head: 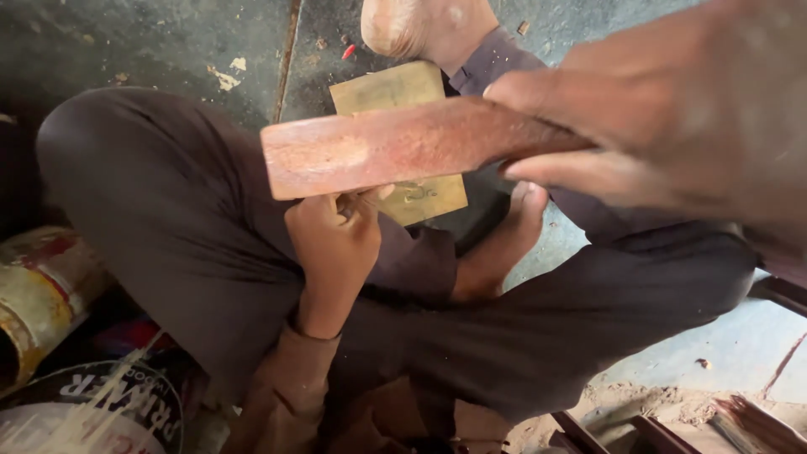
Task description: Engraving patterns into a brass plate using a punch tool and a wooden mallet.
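Note:
My right hand (672, 118) is raised close to the camera and grips one end of a reddish wooden block (378, 151), which juts left across the view. Below it my left hand (336, 235) is closed, fingers curled against the near edge of a flat brass-coloured plate (395, 88) that lies on the floor between my feet. Whatever the left fingers pinch is hidden by the block. I sit cross-legged in dark trousers, with one bare foot (420, 29) beyond the plate and the other (504, 244) beside it.
A rusty tin can (38, 294) lies at the left, with a round lid or bucket top (92, 412) below it. The dark green floor (168, 42) has chipped paint. Wooden and metal scraps (748, 424) and sawdust sit at the lower right.

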